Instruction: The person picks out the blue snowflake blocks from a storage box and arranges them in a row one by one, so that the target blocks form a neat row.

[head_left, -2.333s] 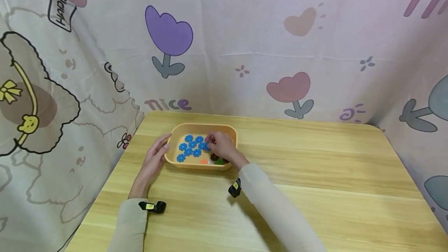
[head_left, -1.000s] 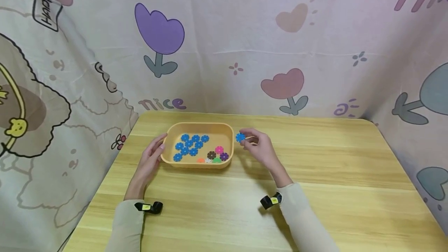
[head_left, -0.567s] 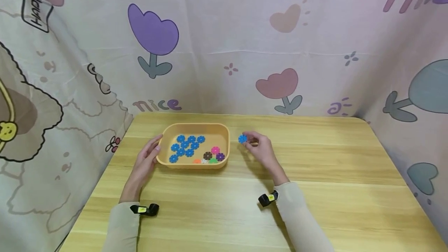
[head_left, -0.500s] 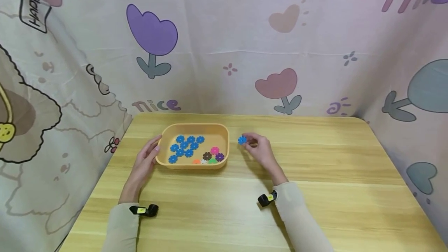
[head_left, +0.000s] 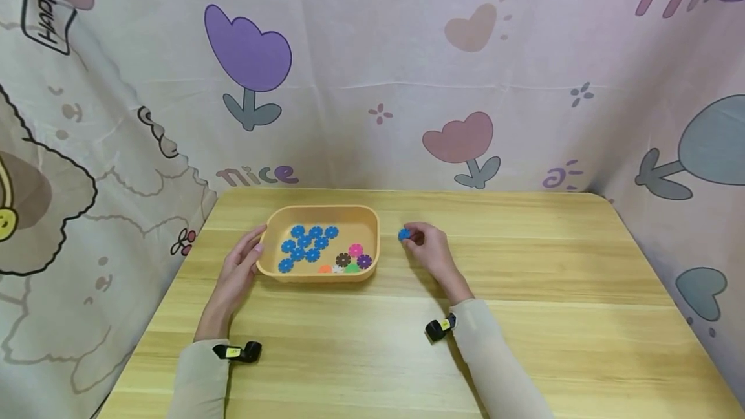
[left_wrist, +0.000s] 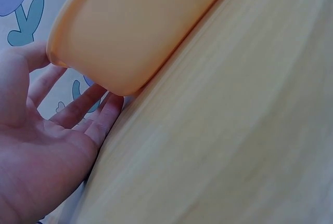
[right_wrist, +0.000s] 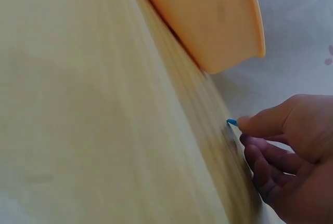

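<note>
A yellow-orange plastic tray (head_left: 317,277) stands on the table. My left hand (head_left: 235,270) rests against its left end, fingers and thumb lying along the outer wall and rim. In the left wrist view, relaxed fingers (left_wrist: 78,107) touch the tray's lower side. Right of the tray, my right hand (head_left: 432,249) pinches a blue notched interlocking disc (head_left: 404,234) between thumb and fingertips. The right wrist view shows this disc (right_wrist: 232,122) tilted, nearly edge-on, close to the tabletop; whether it touches cannot be told. Several similar blue discs (head_left: 304,242) lie grouped in the tray's left part.
In the tray's right front corner lie a pink disc (head_left: 356,250), a brown disc (head_left: 343,260), a purple disc (head_left: 364,261) and partly hidden orange, white and green ones. The wooden table (head_left: 547,264) extends right. A printed curtain (head_left: 361,70) hangs behind and beside it.
My right hand took a blue disc out of the tray, moved right past its edge, then lowered slightly and turned the disc. My left hand stays at the tray's left end.
</note>
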